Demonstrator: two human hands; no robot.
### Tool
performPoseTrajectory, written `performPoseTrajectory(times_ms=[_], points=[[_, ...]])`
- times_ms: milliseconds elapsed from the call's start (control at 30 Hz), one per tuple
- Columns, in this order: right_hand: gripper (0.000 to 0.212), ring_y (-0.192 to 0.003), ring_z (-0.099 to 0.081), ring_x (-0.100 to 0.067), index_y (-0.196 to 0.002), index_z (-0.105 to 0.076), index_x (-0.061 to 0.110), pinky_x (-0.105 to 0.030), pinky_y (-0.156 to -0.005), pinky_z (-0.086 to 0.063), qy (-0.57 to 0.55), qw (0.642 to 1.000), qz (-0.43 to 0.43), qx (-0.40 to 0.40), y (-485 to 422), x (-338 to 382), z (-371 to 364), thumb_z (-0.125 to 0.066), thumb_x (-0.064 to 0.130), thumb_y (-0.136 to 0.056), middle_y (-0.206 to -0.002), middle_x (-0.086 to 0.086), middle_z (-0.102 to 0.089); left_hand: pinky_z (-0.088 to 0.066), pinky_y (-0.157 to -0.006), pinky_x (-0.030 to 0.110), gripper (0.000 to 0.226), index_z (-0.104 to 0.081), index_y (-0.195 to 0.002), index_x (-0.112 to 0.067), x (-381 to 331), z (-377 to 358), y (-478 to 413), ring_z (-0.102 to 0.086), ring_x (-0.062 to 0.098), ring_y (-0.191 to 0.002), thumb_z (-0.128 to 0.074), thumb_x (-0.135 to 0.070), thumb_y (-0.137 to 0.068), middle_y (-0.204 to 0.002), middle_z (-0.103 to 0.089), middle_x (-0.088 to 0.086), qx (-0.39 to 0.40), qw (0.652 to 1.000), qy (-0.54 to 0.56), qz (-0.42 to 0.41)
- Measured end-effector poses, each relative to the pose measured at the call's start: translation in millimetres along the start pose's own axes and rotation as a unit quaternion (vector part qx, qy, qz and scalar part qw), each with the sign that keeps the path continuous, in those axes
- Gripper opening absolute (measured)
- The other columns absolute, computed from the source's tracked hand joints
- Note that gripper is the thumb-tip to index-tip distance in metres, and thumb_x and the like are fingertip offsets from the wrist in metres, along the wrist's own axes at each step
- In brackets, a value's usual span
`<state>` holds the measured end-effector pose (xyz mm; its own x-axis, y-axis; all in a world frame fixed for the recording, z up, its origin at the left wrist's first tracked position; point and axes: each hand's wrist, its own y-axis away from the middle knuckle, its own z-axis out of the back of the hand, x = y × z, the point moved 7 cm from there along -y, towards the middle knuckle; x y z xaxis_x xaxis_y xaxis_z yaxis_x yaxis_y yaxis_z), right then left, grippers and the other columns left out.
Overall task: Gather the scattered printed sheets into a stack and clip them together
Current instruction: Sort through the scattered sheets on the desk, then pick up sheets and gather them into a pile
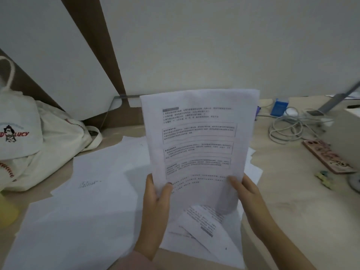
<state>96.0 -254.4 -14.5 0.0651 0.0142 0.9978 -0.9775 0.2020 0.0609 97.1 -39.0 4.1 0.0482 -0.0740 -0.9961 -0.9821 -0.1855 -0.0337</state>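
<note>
Head view. Left hand (155, 199) and right hand (246, 191), each grip closed on a lower corner of the held sheets (198, 145), raised upright above the counter (292, 207). Loose sheets (93, 201) overlap beneath and leftward, edges skewed. Tote bag (29, 141) bounds the left; cables (288, 127) and patterned strip (327, 156) the right.

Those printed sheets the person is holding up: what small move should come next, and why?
Probably lower the held sheets and add another loose sheet from the desk. The left hand and right hand both pinch the held sheets' lower edge, yet many pages lie scattered beneath, so gathering looks unfinished. No clip can be made out for certain.
</note>
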Motion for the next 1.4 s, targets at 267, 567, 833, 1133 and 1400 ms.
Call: performPoseTrajectory(times_ms=[267,567,833,1133,1400], points=[[0.012,-0.075,-0.052,-0.014,-0.1,-0.055,0.012,-0.024,-0.056,-0.035,0.172,0.969,-0.035,-0.175,-3,-2,133,-0.045,0.014,-0.094,-0.086,0.0,-0.057,-0.044,-0.058,0.004,0.028,-0.043,-0.108,-0.029,30,-110,18,-0.056,-0.001,-0.086,-0.042,-0.005,-0.095,-0.1,-0.057,-0.016,0.146,0.985,-0.044,0.077],[0.027,-0.088,-0.052,-0.025,-0.119,-0.051,0.011,-0.033,-0.071,-0.038,0.267,0.934,-0.112,-0.207,-6,-40,240,-0.046,0.011,-0.092,-0.105,-0.013,-0.058,-0.045,-0.082,0.017,0.05,-0.026,-0.125,-0.039,89,-208,55,-0.05,-0.009,-0.098,-0.04,-0.002,-0.094,-0.116,-0.051,-0.017,0.27,0.945,-0.091,0.159],[0.051,-0.12,-0.037,-0.039,-0.129,-0.046,-0.001,-0.043,-0.1,-0.03,0.441,0.872,-0.051,-0.206,-2,-40,253,-0.061,0.0,-0.08,-0.128,-0.026,-0.046,-0.053,-0.084,0.037,0.042,-0.032,-0.128,-0.05,101,-226,60,-0.062,0.011,-0.091,-0.042,-0.027,-0.094,-0.104,-0.062,-0.008,0.26,0.916,-0.286,0.111],[0.041,-0.121,-0.037,-0.021,-0.128,-0.047,0.014,-0.011,-0.084,-0.022,0.424,0.899,0.11,0.01,-58,-3,167,-0.056,0.011,-0.088,-0.131,-0.008,-0.042,-0.04,-0.078,0.021,0.053,-0.029,-0.142,-0.029,68,-178,23,-0.053,0.003,-0.086,-0.048,-0.029,-0.092,-0.096,-0.053,-0.015,0.121,0.916,-0.382,0.036],[0.047,-0.129,-0.033,-0.017,-0.134,-0.04,0.019,-0.019,-0.099,-0.029,0.444,0.844,0.186,0.237,-72,-10,30,-0.052,0.034,-0.091,-0.143,-0.002,-0.033,-0.032,-0.1,0.024,0.045,-0.043,-0.134,-0.02,63,-87,8,-0.034,0.011,-0.13,-0.052,-0.027,-0.091,-0.137,-0.039,-0.006,-0.015,0.87,-0.493,0.027]])
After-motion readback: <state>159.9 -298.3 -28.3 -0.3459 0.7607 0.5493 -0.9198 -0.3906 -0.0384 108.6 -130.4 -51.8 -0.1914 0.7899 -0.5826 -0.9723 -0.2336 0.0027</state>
